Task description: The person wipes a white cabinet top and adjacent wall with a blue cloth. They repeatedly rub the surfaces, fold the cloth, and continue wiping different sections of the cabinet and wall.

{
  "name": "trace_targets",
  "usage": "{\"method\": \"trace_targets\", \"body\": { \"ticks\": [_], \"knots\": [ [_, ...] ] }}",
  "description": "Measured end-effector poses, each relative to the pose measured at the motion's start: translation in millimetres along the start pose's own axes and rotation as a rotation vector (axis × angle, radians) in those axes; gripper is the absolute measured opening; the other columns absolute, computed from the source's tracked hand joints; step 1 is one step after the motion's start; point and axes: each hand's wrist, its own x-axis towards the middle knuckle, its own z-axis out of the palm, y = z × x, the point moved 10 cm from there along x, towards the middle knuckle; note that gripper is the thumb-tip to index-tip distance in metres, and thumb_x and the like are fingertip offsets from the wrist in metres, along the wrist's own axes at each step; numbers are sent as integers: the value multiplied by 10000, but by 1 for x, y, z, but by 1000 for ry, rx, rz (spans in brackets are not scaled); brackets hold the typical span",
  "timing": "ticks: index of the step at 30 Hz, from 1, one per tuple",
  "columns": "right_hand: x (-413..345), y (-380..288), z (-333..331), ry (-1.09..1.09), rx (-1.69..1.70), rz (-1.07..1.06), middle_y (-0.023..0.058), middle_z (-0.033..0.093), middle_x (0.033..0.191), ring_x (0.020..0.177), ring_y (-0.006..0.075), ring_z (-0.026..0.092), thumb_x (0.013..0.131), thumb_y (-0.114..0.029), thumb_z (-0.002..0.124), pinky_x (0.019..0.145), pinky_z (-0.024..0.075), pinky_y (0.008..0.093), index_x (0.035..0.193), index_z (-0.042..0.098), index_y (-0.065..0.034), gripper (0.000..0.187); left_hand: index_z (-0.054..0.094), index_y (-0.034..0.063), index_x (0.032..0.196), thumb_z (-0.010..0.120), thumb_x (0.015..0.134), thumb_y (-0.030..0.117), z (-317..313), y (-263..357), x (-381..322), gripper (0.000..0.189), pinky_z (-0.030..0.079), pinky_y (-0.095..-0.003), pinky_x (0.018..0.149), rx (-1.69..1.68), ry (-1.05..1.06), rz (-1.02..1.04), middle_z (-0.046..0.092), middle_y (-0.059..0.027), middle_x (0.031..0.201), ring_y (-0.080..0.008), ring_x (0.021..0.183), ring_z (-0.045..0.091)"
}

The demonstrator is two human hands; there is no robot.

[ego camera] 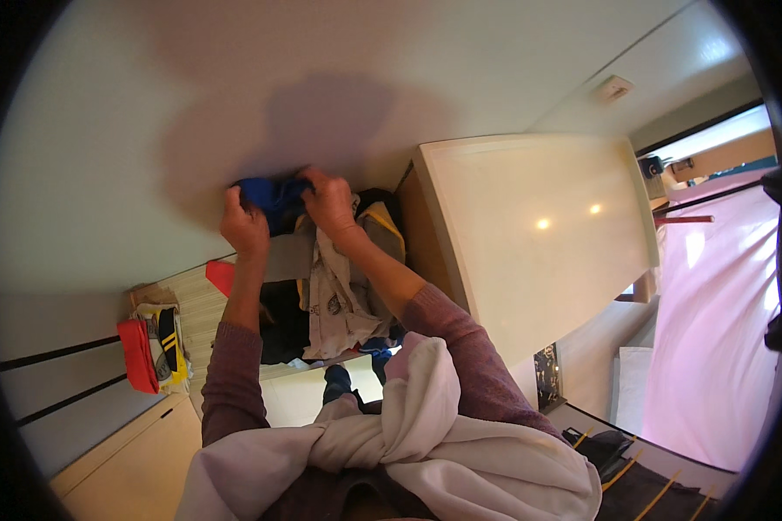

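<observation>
Up near the wall, both my hands have hold of a blue cloth garment (270,198). My left hand (244,225) grips its left end, and my right hand (329,202) pinches the other end. Beneath them, on a light wood-grain surface (199,319), lies a heap of clothes. Among these are a pale printed garment (335,293), a grey piece with yellow edging (384,228) and a black garment (283,325). A piece of red cloth (220,276) sticks out beside my left forearm. The blue garment's full shape is bunched up and cannot be made out.
Folded clothes in red, yellow and black (153,352) sit at the surface's left end. A large cream cabinet (547,241) stands close on the right. The wall (137,130) rises directly behind my hands. Pink sheer fabric (710,312) hangs at far right.
</observation>
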Motion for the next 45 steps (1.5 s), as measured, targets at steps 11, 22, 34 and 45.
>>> {"method": "trace_targets", "body": {
  "ticks": [11, 22, 34, 45],
  "knots": [
    [143, -105, -304, 790, 179, -296, 168, 570, 927, 851, 329, 552, 753, -84, 579, 792, 442, 405, 1029, 605, -35, 282, 556, -6, 912, 571, 902, 169, -26, 275, 168, 176, 477, -252, 579, -846, -152, 94, 607, -73, 677, -114, 600, 588],
    [128, -81, -224, 716, -470, -504, 233, 420, 1191, 1125, 467, 364, 791, -364, 578, 997, 158, 639, 1262, 494, -76, 558, 640, 87, 965, 586, 859, 154, -91, 327, 165, 136, 454, -303, 722, -417, 489, 827, 624, -51, 997, -208, 882, 574],
    [63, 72, -227, 919, -256, -217, 253, 346, 1288, 1276, 531, 201, 687, -227, 570, 1034, 115, 636, 1288, 395, -2, 665, 544, 193, 1232, 508, 890, 376, -44, 323, 154, 389, 144, -418, 1052, 110, 527, 936, 453, -51, 1361, -265, 1298, 357],
    [166, 19, -363, 917, -474, -388, 310, 358, 1291, 1267, 502, 252, 790, -228, 506, 1056, 152, 582, 1213, 401, 106, 550, 553, 203, 1223, 530, 865, 397, -43, 320, 154, 407, 146, -420, 1037, 114, 504, 906, 461, -55, 1352, -265, 1284, 372]
  ]
}}
